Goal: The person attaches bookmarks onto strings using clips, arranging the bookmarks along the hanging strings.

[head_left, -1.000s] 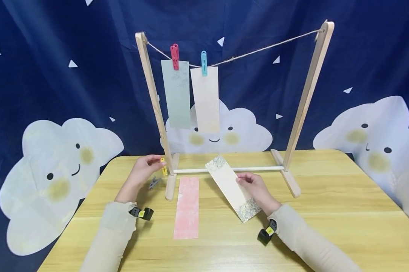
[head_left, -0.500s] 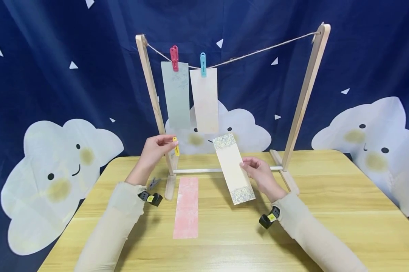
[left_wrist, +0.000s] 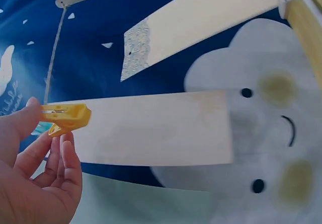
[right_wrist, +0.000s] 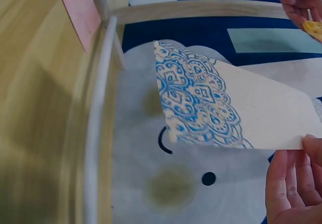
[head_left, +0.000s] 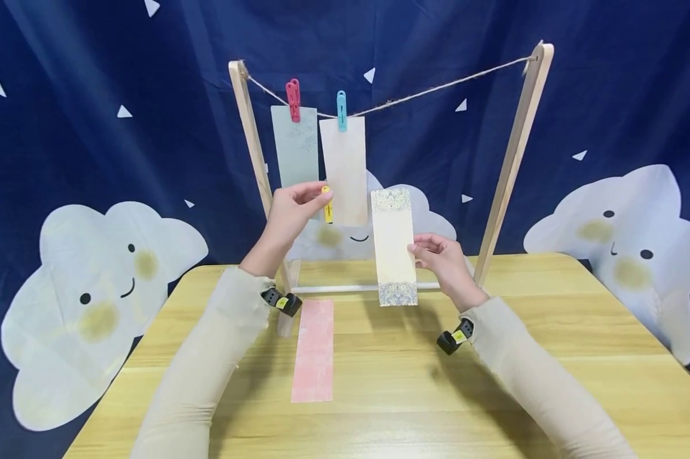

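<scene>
My left hand (head_left: 290,213) pinches a yellow clothespin (head_left: 328,205) between thumb and fingers, in front of the hanging cards. In the left wrist view the clothespin (left_wrist: 68,116) sits between thumb and fingertips. With my right hand (head_left: 444,264) I hold a cream card (head_left: 395,247) by its right edge, upright above the table. Patterned bands cross both its ends; in the right wrist view the card's (right_wrist: 196,100) near band looks blue. A green card (head_left: 296,150) hangs from the string under a red clothespin (head_left: 293,101). Beside it a pale card (head_left: 345,166) hangs under a blue clothespin (head_left: 342,111).
The twine (head_left: 437,88) sags between two wooden posts (head_left: 514,166), joined low down by a white rod (head_left: 345,289). A pink card (head_left: 313,350) lies on the wooden table (head_left: 391,382). Behind stands a dark blue curtain (head_left: 121,51) with clouds.
Both hands have risen from near the table. The left moved up and right with the yellow clothespin; the right lifted the cream card, which turned from slanted to upright.
</scene>
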The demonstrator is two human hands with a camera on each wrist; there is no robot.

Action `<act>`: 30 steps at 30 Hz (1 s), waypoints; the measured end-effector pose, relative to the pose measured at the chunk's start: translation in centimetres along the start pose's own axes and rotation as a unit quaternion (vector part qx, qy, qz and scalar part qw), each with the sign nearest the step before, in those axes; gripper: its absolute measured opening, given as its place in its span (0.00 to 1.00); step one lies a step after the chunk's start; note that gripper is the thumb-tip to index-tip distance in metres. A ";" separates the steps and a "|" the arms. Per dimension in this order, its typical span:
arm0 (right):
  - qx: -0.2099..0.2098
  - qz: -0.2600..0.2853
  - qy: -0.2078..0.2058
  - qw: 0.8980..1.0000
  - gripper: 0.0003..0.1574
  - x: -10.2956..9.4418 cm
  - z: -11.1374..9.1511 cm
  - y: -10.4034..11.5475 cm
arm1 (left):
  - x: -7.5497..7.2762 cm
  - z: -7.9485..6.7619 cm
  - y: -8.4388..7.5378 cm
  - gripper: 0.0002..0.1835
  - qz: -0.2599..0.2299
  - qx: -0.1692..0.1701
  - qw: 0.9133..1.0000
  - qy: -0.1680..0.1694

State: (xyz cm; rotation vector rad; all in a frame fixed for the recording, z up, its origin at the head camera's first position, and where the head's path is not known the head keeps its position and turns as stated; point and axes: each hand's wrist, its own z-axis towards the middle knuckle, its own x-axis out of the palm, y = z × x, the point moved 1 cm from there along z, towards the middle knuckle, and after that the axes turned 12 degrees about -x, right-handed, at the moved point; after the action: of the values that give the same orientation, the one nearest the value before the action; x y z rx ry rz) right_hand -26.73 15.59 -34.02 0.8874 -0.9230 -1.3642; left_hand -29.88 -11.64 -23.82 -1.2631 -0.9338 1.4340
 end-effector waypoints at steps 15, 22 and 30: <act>-0.040 -0.015 -0.018 0.999 0.13 -0.4 2.9 3.3 | 1.3 2.9 -8.1 0.17 -0.005 0.013 1.000 -0.026; -0.041 -0.030 -0.048 0.998 0.15 0.1 4.6 5.1 | 2.2 3.6 -11.7 0.16 0.014 0.033 0.998 -0.044; -0.060 -0.022 -0.069 0.996 0.15 0.8 6.0 5.9 | 3.4 4.9 -14.4 0.14 0.015 0.040 0.998 -0.056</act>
State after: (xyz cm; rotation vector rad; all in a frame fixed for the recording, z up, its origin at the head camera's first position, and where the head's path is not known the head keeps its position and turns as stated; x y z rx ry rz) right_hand -29.94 15.02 -26.21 0.7336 -0.9202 -1.5178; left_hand -32.17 -4.71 -10.02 -1.1524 -0.9266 1.5636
